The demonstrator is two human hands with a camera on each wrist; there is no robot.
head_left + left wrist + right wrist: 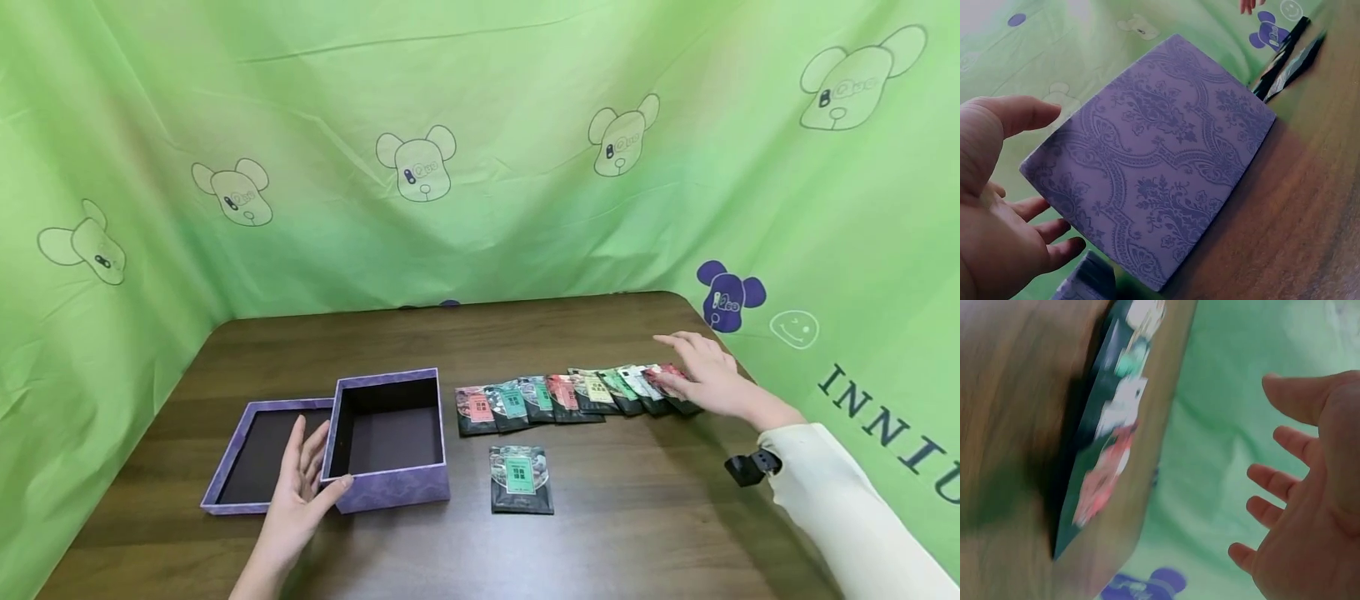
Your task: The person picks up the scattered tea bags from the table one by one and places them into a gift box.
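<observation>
My left hand [294,492] is at the near left corner of a purple patterned box [393,490], fingers loosely spread along its left side and thumb at the front rim. In the left wrist view the box's wall [1154,156] fills the middle, with thumb and fingertips right at its edge. The box stands with its dark inside facing up. My right hand [708,379] hovers over the right end of a row of overlapping sachets [570,404], holding nothing. In the right wrist view its fingers are apart from the red-labelled sachet [1100,487].
A shallow purple lid [273,450] lies left of the box, inside up, partly hidden by it. One green-labelled sachet [521,479] lies alone in front of the row. The wooden table [615,533] meets a green printed curtain [517,225] at the back and sides.
</observation>
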